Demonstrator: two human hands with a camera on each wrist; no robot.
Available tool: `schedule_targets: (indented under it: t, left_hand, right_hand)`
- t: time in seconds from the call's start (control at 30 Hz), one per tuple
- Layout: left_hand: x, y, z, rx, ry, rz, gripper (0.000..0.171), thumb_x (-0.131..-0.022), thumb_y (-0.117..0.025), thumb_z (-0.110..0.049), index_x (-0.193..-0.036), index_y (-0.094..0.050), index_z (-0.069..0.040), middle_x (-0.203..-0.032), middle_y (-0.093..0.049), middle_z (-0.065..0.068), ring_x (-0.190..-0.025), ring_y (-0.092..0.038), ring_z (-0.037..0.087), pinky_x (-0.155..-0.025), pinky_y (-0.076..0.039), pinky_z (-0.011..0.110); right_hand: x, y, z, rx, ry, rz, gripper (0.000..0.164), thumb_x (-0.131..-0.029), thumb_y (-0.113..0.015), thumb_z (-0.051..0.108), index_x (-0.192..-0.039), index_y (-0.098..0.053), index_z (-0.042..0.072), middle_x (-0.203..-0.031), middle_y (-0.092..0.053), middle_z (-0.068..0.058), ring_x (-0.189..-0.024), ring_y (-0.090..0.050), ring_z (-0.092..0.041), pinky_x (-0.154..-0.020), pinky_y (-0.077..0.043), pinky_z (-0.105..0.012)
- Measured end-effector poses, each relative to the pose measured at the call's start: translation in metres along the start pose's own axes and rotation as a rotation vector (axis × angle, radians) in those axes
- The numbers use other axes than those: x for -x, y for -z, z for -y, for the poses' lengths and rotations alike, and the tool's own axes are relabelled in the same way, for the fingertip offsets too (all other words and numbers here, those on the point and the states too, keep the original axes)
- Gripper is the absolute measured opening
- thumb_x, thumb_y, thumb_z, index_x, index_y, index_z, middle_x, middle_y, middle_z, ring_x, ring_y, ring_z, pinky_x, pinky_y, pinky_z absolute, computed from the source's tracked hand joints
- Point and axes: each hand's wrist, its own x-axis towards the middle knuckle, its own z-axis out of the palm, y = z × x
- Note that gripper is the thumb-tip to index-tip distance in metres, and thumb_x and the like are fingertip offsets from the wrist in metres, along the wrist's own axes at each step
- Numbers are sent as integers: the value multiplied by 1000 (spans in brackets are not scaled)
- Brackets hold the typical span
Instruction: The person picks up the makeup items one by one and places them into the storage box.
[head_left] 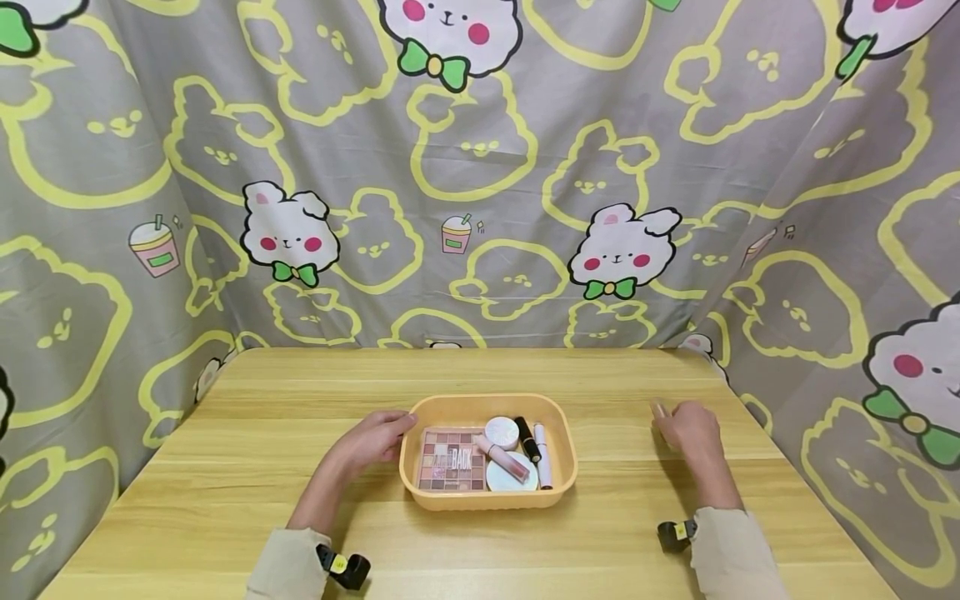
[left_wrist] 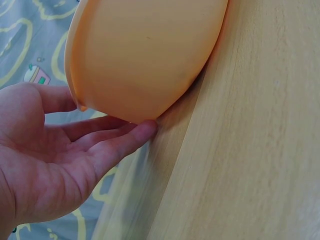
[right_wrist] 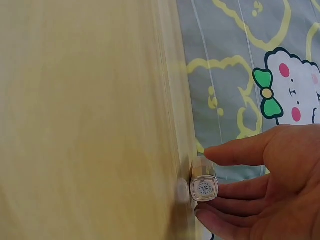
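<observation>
A yellow-orange plastic basket (head_left: pixel 489 500) sits on the table. My left hand (head_left: pixel 375 437) grips its left end, with the thumb and fingers around the rim and the underside in the left wrist view. Inside lie an eyeshadow palette (head_left: pixel 450 479), two round compacts, a pink lip gloss (head_left: pixel 502 458) across the lower compact, a black tube (head_left: pixel 527 440) and a slim pale tube (head_left: pixel 543 457). Off to the right, my right hand (head_left: pixel 692 429) pinches a lipstick (right_wrist: pixel 204 182) between thumb and fingers; its square end bears a small round label. It is close to the tabletop.
The wooden table (head_left: pixel 630 533) ends at a back edge against a grey curtain (head_left: pixel 517 225) with cartoon prints. Curtains also hang along the left and right sides. Each wrist carries a small black camera, such as the left wrist camera (head_left: pixel 348 570).
</observation>
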Motion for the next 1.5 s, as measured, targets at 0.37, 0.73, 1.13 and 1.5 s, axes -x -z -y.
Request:
schedule_targets:
  t: [0.37,0.73,1.13,1.5]
  left_hand:
    - [-2,-1,0,8,1,-3,54,-108,-45,-30,-145,-46,10,-139,-60,25,-125,-62,33,-99,-55,45]
    - [-1,0,2,10,0,-10,54,-108,-46,-30,-145,-46,10,-139,-59,24,-127,-60,33,-101,-54,46]
    - [-2,0,2,25,-10,-4,53,-108,-45,-28,-144,-47,10,-136,-61,25,-124,-62,32,-99,-56,44]
    - [-1,0,2,9,-6,-9,53,-108,-46,-29,-145,-47,10,-135,-62,23,-117,-64,26,-99,-56,43]
  right_hand:
    - [-3,-1,0,1,-28,17,27,-88,-58,17,-76,-70,-4,-76,-64,-21,-73,-55,-35,-71,-51,-47]
    - [0,1,3,1,-23,33,44,-99,-52,29,-66,-62,2,-72,-61,-17,-71,-55,-34,-68,-49,-44]
    - [4,5,5,-28,-53,59,40,-97,-53,26,-62,-54,5,-70,-58,-16,-70,-55,-33,-63,-47,-39]
    - [6,9,6,-2,-43,101,38,-94,-55,21,-60,-54,4,-70,-59,-17,-69,-56,-33,-66,-49,-42]
